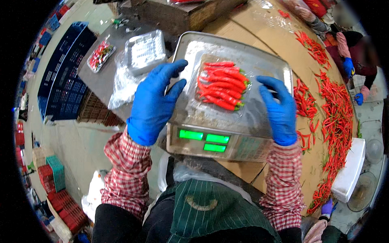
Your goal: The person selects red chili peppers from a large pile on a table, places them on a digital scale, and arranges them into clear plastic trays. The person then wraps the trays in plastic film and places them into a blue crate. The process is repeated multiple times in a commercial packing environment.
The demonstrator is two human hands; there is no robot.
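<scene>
Chillies lie side by side in a clear tray on the scale; I see the left hand and right hand flanking them, thumbs parted from fingers.

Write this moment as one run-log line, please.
left hand: open, empty | right hand: open, empty | peppers: on scale, between hands | display: lit green

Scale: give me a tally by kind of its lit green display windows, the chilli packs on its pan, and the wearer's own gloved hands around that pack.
Lit green display windows: 3
Chilli pack: 1
Gloved left hand and gloved right hand: 2
Total: 6
</scene>
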